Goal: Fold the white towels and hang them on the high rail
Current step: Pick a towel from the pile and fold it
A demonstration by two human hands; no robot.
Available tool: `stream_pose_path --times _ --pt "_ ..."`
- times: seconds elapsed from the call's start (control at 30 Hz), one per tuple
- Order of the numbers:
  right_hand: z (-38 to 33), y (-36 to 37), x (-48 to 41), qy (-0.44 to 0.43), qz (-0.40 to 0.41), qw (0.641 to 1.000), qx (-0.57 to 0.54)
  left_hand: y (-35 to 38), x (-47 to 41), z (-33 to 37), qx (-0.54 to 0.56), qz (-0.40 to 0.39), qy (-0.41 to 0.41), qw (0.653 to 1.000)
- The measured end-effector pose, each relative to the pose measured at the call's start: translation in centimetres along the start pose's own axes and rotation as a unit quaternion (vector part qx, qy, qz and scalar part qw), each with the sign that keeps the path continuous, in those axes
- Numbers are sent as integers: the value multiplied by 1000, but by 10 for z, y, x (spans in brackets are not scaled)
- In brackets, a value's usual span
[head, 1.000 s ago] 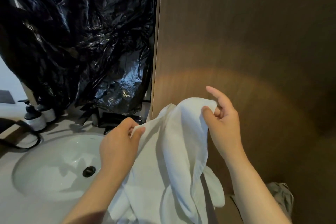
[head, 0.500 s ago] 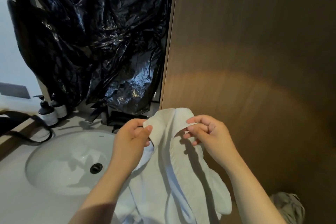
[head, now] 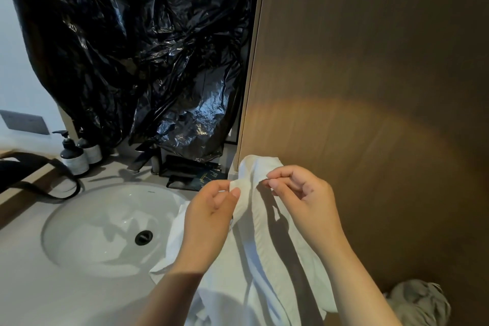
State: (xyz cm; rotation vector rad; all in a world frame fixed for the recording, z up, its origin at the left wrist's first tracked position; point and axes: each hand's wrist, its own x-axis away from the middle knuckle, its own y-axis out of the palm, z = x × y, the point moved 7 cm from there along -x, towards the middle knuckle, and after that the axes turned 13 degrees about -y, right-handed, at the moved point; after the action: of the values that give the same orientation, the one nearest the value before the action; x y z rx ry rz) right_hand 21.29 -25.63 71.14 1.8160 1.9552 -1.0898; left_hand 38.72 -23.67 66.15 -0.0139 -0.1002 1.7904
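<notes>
A white towel point(head: 267, 254) hangs bunched between my two hands, its lower part draped over the counter edge beside the sink. My left hand point(head: 209, 217) pinches a fold of its upper edge between thumb and fingers. My right hand point(head: 301, 198) pinches the same edge a little to the right, close to the brown wood panel. The top of the towel rises in a loop just behind both hands. No rail shows in this view.
A round white sink point(head: 105, 227) is set in the pale counter at left. Two dark pump bottles point(head: 75, 153) and a black strap stand at the back left. Black plastic sheeting point(head: 148, 55) hangs behind. A grey crumpled cloth point(head: 420, 302) lies low right by the wood panel point(head: 370, 87).
Both hands lowered and came closer together along the towel's top edge. My right hand went from an upright grip with a raised finger to a downward pinch. The view shifted right.
</notes>
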Motion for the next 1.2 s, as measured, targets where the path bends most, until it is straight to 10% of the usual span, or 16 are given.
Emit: stream_pose_path --times 1.2 --pt "5 4 -44 7 -141 990 7 -14 15 4 77 3 36 996"
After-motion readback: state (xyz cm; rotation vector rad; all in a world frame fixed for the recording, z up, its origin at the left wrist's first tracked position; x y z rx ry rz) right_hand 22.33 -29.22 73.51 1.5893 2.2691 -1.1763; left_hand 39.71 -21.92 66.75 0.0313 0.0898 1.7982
